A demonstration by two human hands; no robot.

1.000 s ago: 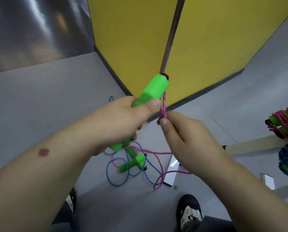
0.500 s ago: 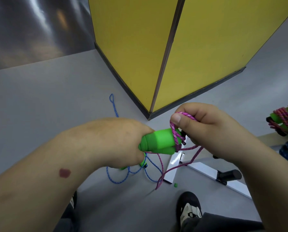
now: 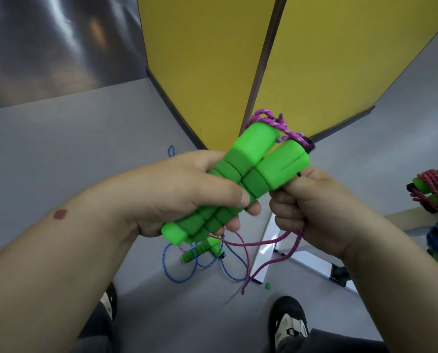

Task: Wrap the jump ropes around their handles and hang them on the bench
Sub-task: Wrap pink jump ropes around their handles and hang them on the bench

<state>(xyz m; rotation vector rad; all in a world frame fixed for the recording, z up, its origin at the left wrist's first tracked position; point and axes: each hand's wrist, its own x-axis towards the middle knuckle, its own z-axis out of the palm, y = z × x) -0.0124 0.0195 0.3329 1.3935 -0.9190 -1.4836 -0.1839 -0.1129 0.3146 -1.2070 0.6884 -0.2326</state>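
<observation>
Two green handles [image 3: 240,179] are gripped side by side in the left hand [image 3: 187,197], pink rope [image 3: 276,124] looped over their tops. The rope's slack is clenched in the right hand [image 3: 312,210]. A blue rope [image 3: 187,266] is left on the floor [image 3: 59,149] below
</observation>
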